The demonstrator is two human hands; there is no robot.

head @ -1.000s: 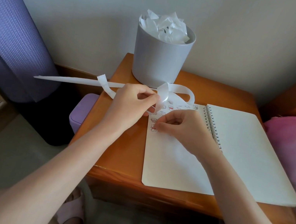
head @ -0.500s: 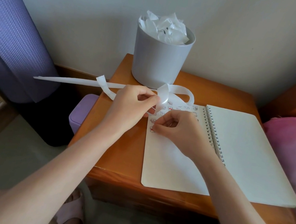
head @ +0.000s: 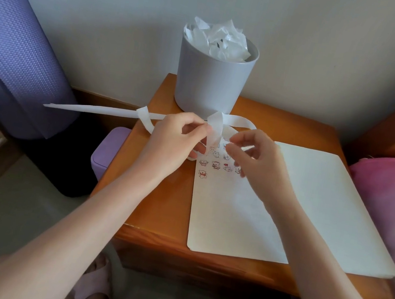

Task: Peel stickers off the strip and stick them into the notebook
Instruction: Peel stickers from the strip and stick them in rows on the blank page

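The left hand point(head: 179, 141) holds the strip point(head: 215, 126) pinched between thumb and fingers, just above the top left corner of the notebook point(head: 324, 208). The notebook lies open on the right half of the table point(head: 156, 207). From that pinch a short length of strip hangs straight down. The long tail runs out level to the left, past the table's left edge, and another loop curls back toward the bin point(head: 212, 84) at the back edge.

The right hand point(head: 254, 158) is just to the right of the hanging length, above the notebook. Its fingers are curled and its thumb and forefinger tips point left at the strip (the tips are blurred, so I cannot tell whether they already pinch a sticker or are only closing on one).

What matters for the next move is that the hanging length is upright and lies directly left of the right fingertips, nearly touching them. A peel would probably go sideways and down, away from the left hand's grip.

The stickers point(head: 215, 163) already placed sit in rows at the top of the left page point(head: 219, 217), with one alone starting a lower row at its left margin. The next free spot looks to be just beside that one.
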